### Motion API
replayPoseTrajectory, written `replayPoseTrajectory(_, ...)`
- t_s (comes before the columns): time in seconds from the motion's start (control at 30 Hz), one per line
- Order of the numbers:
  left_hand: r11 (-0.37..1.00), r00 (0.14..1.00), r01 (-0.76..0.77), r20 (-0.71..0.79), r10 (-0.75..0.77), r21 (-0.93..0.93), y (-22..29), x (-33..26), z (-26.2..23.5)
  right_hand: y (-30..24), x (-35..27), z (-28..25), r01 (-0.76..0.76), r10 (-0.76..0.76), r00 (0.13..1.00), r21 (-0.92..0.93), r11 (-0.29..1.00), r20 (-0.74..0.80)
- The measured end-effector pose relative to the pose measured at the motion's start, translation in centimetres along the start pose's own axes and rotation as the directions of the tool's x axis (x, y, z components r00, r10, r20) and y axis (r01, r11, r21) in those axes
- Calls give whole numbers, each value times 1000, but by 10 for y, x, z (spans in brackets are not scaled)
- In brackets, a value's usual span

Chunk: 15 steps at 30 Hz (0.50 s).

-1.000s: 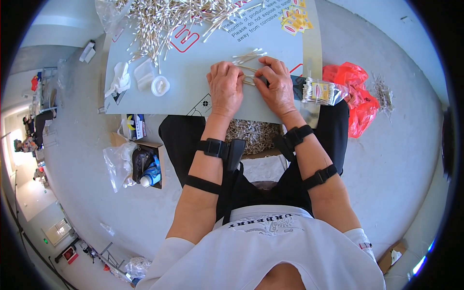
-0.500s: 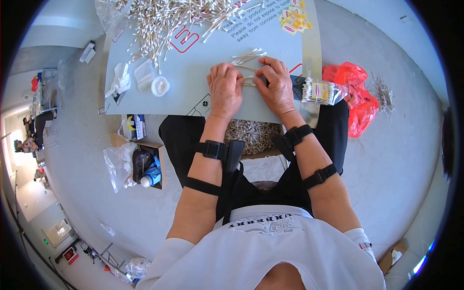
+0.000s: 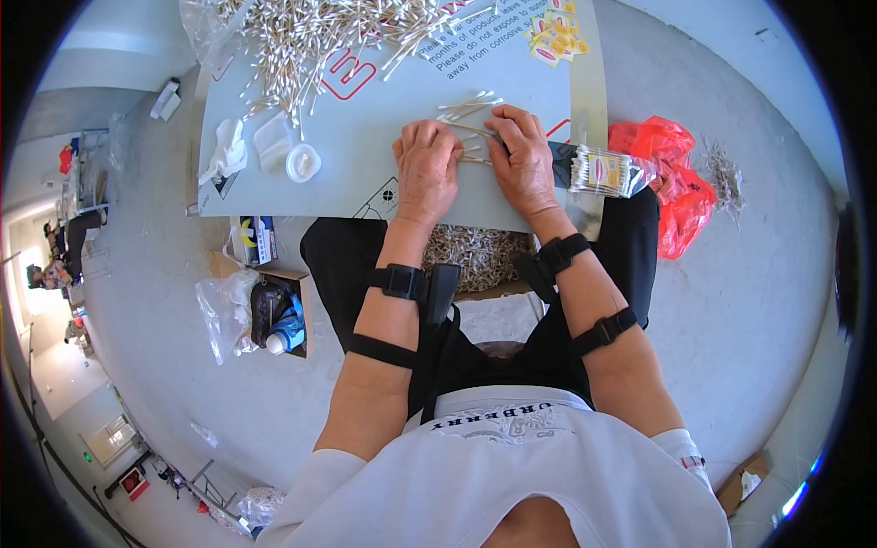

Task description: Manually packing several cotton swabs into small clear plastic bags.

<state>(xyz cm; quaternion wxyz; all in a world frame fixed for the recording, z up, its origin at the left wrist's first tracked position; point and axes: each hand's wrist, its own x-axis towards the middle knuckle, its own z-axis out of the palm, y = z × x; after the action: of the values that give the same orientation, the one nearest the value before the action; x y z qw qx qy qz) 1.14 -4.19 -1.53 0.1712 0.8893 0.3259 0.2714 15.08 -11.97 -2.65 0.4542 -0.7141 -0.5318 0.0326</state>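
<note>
Looks partway along at best, judging by what lies about. Done, as far as can be seen: 1 clear packet (image 3: pixel 603 172), filled with swabs and showing a yellow label, at the right edge of the table (image 3: pixel 365 128). Left loose: a large heap (image 3: pixel 329 55) at the far left, and a small bunch (image 3: pixel 475 107) just beyond the hands. Also loose: yellow cards (image 3: pixel 557 41) at the far right. Below the near edge, between the knees: a box (image 3: pixel 493 292) seemingly full of swabs; cannot tell whether to count it as done or left.

For the swabs (image 3: pixel 475 160) in hand, look in the gap between left hand (image 3: pixel 427 173) and right hand (image 3: pixel 523 169), near the table's front. Run roughly crosswise, long axis close to level from left to right, ends toward the 2 hands. In the bunch, by contrast, slant away toward the far right, with white heads mostly at that end. In the packet, lie left to right, with heads showing at the left end.

On the left, curled fingers beside the near ends: cannot tell whether pinching or only nudging. On the right, forefinger and thumb bent close: seems to touch, but cannot tell whether grasping.
</note>
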Motion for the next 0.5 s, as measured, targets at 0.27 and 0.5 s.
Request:
replayPoseTrajectory(0.27, 1000, 1000, 0, 1, 0, -10, -2, 2, 1, 2, 1, -1, -11, 11, 1000, 34, 999, -2)
replayPoseTrajectory(0.5, 993, 999, -16, -30, 12, -116, -10, -2, -1, 2, 0, -1, -63, 67, 997, 179, 982, -22)
